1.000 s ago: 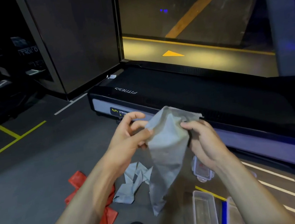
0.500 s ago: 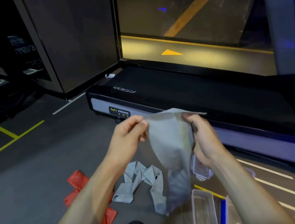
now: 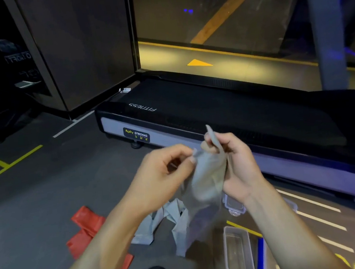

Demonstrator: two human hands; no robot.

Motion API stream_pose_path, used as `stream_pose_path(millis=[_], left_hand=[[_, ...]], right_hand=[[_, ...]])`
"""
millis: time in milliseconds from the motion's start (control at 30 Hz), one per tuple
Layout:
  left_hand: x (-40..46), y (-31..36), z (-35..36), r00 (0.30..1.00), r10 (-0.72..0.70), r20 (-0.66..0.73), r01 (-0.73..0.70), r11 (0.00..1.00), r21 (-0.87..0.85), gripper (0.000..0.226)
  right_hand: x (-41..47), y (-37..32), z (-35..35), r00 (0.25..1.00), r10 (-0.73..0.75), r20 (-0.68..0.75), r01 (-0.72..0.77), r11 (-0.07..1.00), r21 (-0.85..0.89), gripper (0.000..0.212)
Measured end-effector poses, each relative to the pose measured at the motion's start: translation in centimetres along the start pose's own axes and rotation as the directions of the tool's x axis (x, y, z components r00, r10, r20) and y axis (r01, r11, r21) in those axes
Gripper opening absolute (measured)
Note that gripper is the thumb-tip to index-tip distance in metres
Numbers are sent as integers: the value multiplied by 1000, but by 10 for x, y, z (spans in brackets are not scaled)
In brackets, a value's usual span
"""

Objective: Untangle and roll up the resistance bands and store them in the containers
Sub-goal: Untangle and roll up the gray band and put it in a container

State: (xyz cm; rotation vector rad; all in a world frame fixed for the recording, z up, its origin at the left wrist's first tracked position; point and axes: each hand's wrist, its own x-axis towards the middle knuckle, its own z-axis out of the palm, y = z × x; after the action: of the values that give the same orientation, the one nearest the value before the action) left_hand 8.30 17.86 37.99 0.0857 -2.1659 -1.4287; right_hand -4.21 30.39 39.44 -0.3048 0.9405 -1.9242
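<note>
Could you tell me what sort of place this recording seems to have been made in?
Most likely a gym: a treadmill marked FITNESS stands on dark flooring with painted lines, and resistance bands, a grey band in the hands and a red band on the floor, are in view.

Dim gym room. Dark grey floor [image 3: 35, 207] under and left of the hands, marked with yellow lines [image 3: 3, 165] far left and white stripes [image 3: 315, 204] to the right. Just beyond the hands, a black treadmill [image 3: 225, 110] runs left to right, its grey side rail carrying a "BODY STRONG" sticker [image 3: 136, 135]. Above the hands, a glass panel [image 3: 213, 18] shows yellow-lit ground with an orange arrow [image 3: 199, 63]. Dark wall panel [image 3: 85, 47] at upper left. Blue glow at far upper right.
</note>
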Motion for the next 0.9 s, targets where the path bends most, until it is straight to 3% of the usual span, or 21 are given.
stream_pose_path(millis=[100,233,367,467,567,633,700,800,900], left_hand=[[5,-4,-4,990,14,-138,-18,1000,-21,7],[4,2,-2,992,11,-126,-22,996,-86,9],[4,6,-4,985,67,-158,-80,994,-79,7],[5,5,-6,978,131,-160,-145,986,-77,8],[4,11,-10,994,63,-84,-86,951,-296,7],[0,14,-9,999,21,39,-1,889,-458,7],[-2,15,-4,995,6,99,45,866,-497,11],[1,14,3,1000,-12,3,12,917,-398,12],[6,12,4,992,57,-115,-86,961,-264,7]], right_hand=[[0,0,-4,999,16,38,-14,998,-65,20],[1,3,-7,994,102,48,-91,978,-188,35],[3,2,-13,988,70,137,-34,967,-253,75],[-1,1,-10,979,28,201,20,973,-231,47],[-4,-1,-7,988,-48,148,71,986,-154,9],[-4,-2,-6,987,-90,133,101,992,-75,14],[-3,-1,-4,977,-97,190,110,992,-56,32],[-2,3,-5,965,-78,249,96,994,-61,38],[-2,6,-7,962,-52,267,70,996,-59,40]])
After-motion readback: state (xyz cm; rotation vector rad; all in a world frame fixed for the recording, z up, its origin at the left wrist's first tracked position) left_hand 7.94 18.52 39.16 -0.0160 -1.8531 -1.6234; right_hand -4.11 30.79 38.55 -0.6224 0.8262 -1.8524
